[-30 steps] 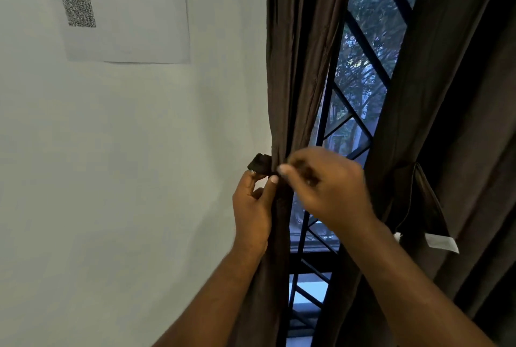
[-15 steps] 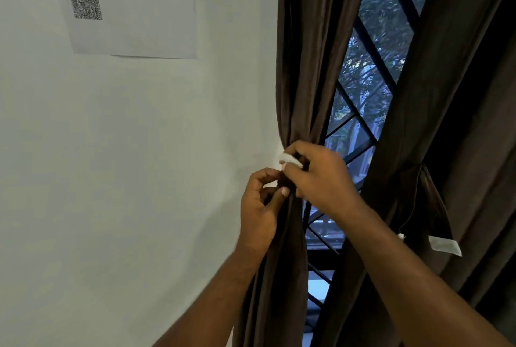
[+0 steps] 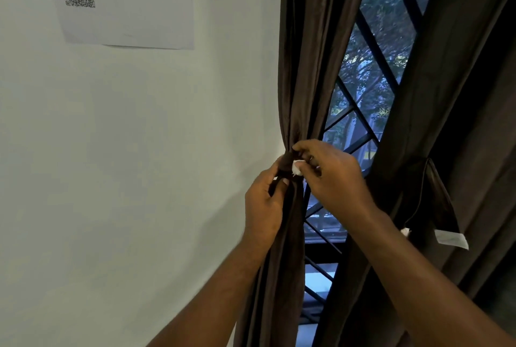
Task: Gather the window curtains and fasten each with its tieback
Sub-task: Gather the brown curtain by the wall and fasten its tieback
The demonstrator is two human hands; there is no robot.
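Note:
The left brown curtain hangs gathered into a narrow bundle beside the wall. A brown tieback wraps the bundle at its waist, with a small white tab at its end. My left hand grips the tieback and the bundle from the left. My right hand pinches the tieback's end at the white tab from the right. The right brown curtain hangs gathered too, with its own tieback looped round it and a white label at the strap's end.
A window with a black diamond grille shows between the two curtains, trees outside. A white wall fills the left, with a paper sheet carrying a QR code taped high up.
Both hands have risen slightly along the left curtain and drawn the tieback round the bundle. The white tab, unseen a second ago, now shows between my right fingers.

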